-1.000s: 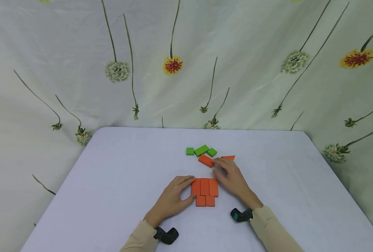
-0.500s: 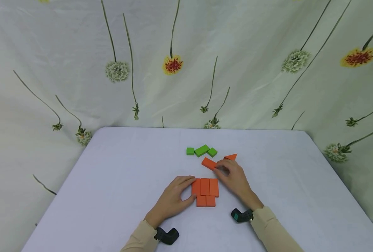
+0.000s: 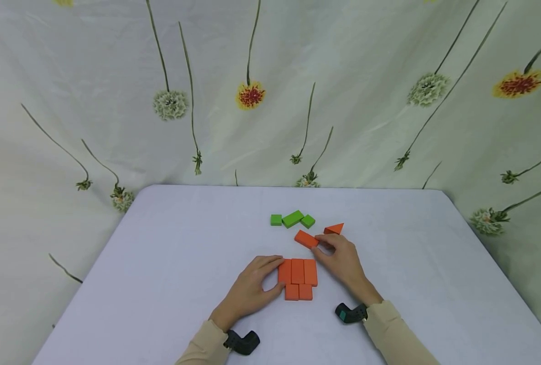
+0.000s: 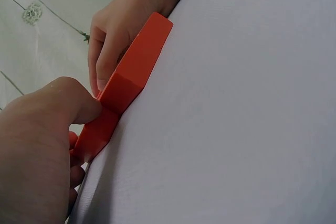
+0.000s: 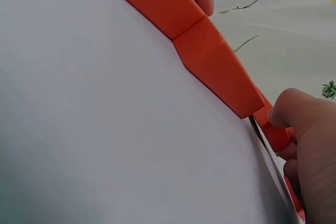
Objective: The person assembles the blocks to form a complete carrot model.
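On the white table (image 3: pixel 170 263), the left hand (image 3: pixel 249 291) rests with relaxed fingers against the left edge of a flat cluster of orange blocks (image 3: pixel 298 278). The right hand (image 3: pixel 340 261) pinches a loose orange block (image 3: pixel 306 239), which lies slanted on the table just behind the cluster. An orange triangle (image 3: pixel 334 229) sits beside that hand, and three green blocks (image 3: pixel 292 219) lie just beyond.

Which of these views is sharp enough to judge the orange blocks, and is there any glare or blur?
Head view: even, soft light, no glare, blocks crisp; the orange blocks and both hands cast only faint shadows, and the table edge bows slightly from lens distortion. Left wrist view: the near left hand is soft and out of focus. Right wrist view: the near right hand is blurred; block edges stay readable.
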### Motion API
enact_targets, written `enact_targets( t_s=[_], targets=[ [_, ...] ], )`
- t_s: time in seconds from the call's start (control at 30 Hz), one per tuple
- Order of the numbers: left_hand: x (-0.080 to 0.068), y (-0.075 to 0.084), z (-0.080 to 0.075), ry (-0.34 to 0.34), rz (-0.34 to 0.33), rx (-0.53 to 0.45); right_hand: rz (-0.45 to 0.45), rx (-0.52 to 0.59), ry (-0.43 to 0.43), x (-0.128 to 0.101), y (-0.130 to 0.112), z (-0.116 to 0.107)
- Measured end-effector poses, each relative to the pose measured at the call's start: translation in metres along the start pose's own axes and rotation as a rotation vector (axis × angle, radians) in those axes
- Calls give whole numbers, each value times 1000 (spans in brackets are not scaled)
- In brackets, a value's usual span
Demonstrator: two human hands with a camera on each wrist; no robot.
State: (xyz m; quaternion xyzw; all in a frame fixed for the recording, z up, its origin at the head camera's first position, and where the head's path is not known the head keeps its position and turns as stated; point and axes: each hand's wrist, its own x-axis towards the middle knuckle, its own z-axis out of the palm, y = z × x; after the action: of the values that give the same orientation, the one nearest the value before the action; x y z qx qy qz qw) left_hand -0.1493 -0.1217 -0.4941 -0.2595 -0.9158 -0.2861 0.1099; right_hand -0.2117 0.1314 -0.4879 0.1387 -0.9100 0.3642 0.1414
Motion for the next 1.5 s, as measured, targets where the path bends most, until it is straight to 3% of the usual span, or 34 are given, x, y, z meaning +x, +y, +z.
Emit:
enact_targets(
  t_s=[0.3,0.53,1.0,1.5],
  targets=[
    [0,-1,1,11,12,4,-11,69,64,-4,1,-3],
    [0,-2,2,1,4,6,-130,148,118,-13,6,-6],
    [0,-1,1,6,10,4,-253,287,14,-40,5,-15],
    [1,0,-1,-15,-16,-7,-331,342,-76,-59,-7,-20]
  ],
)
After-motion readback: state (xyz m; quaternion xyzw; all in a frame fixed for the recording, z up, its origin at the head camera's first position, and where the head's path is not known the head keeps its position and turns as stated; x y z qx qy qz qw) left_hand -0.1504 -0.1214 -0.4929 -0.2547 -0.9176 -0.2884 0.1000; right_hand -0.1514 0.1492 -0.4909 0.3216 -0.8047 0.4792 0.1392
